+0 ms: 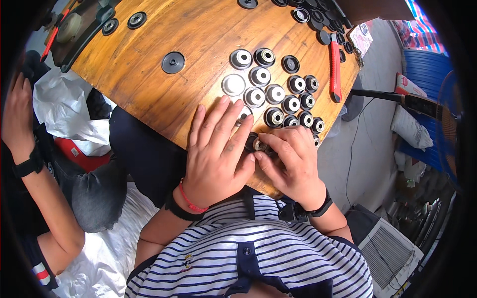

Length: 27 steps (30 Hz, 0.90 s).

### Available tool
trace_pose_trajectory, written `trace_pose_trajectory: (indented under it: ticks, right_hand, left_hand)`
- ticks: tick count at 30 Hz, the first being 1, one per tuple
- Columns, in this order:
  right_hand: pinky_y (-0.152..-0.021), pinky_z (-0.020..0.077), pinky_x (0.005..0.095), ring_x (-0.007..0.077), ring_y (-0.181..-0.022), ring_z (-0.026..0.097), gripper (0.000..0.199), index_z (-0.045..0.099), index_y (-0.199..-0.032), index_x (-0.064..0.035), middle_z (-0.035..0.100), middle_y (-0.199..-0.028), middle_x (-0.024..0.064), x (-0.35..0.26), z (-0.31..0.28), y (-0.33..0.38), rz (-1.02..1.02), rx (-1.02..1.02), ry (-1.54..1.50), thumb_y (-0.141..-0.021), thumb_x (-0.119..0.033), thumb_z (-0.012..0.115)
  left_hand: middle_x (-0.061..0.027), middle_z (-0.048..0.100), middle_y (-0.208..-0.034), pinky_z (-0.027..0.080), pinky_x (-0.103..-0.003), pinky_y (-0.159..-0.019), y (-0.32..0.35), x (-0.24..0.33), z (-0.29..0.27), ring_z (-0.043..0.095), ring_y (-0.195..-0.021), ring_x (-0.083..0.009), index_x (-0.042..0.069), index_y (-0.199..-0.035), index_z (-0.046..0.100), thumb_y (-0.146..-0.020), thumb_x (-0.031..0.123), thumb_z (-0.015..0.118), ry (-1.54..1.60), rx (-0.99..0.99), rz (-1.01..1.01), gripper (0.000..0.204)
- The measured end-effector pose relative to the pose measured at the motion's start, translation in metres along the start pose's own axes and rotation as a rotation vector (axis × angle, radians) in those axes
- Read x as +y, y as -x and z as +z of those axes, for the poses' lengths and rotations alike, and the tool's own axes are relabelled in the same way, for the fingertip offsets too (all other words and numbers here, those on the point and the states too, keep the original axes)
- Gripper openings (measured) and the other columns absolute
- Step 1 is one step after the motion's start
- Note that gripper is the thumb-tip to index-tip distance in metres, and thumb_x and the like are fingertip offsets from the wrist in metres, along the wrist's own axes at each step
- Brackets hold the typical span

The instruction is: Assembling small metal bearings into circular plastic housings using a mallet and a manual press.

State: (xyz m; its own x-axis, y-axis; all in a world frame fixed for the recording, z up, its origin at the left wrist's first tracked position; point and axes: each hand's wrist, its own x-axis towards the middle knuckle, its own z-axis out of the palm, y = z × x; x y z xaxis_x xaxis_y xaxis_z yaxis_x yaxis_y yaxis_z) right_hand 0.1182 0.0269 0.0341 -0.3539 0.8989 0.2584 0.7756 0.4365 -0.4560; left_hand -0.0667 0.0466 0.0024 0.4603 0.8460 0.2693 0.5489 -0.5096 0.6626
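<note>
My left hand [213,154] lies over the near edge of the wooden table [144,64], fingers stretched out and apart, partly covering a round black part with a pale ringed centre. Beside it, my right hand [298,164] pinches a small metal ring [258,144] with thumb and index finger, at a dark round part [251,141] near the left thumb. Fingers hide some of this contact. Just beyond both hands stand several round black parts with light metal centres [254,97], set close together. A black cup-shaped cap [290,63] without such a centre sits at their far side.
A red utility knife [336,74] lies at the table's right, near a pile of black caps [320,17]. One black disc [173,62] lies farther left. Another person's arm [57,198] is at the left. A fan [447,119] stands right of the table.
</note>
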Motion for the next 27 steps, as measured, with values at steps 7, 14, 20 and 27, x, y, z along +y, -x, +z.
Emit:
trace_pose_trajectory:
  ticks: [7,14,20,27]
  right_hand:
    - [-0.065,0.0379,0.0338,0.0209,-0.074,0.052,0.034,0.066,-0.098,-0.0062,0.057,-0.085,0.0041,-0.0031,0.0025,-0.0116,-0.027,-0.079,0.054,-0.066,-0.013,0.076]
    - [-0.065,0.0376,0.0334,0.0209,-0.074,0.052,0.034,0.065,-0.098,-0.0063,0.056,-0.085,0.0039,-0.0033,0.0003,-0.0118,0.003,-0.079,0.059,-0.066,-0.013,0.076]
    - [-0.065,0.0375,0.0337,0.0208,-0.075,0.052,0.032,0.065,-0.098,-0.0066,0.054,-0.082,0.0033,-0.0029,0.0031,-0.0122,0.003,-0.082,0.073,-0.068,-0.013,0.075]
    - [-0.069,0.0385,0.0344,0.0219,-0.081,0.050,0.030,0.064,-0.099,-0.0069,0.054,-0.086,0.0038,-0.0021,0.0074,-0.0067,0.013,-0.097,0.032,-0.072,-0.016,0.072]
  left_hand:
    - [-0.0177,0.050,-0.137,0.020,-0.056,-0.113,-0.0008,-0.0009,0.0030,0.042,-0.133,-0.0354,-0.003,-0.131,0.051,-0.069,0.015,0.067,-0.013,-0.031,-0.018,0.066]
    - [-0.0173,0.051,-0.136,0.021,-0.056,-0.113,-0.0012,0.0007,0.0040,0.044,-0.131,-0.0345,-0.003,-0.130,0.052,-0.068,0.014,0.068,-0.020,-0.014,-0.027,0.066]
    - [-0.0180,0.051,-0.136,0.022,-0.056,-0.112,-0.0037,-0.0024,0.0057,0.045,-0.131,-0.0347,-0.004,-0.131,0.052,-0.068,0.012,0.069,-0.016,-0.036,-0.018,0.067]
    - [-0.0183,0.048,-0.138,0.021,-0.054,-0.113,-0.0008,0.0024,0.0004,0.043,-0.132,-0.0334,-0.004,-0.132,0.050,-0.072,0.014,0.066,-0.060,-0.055,-0.012,0.065]
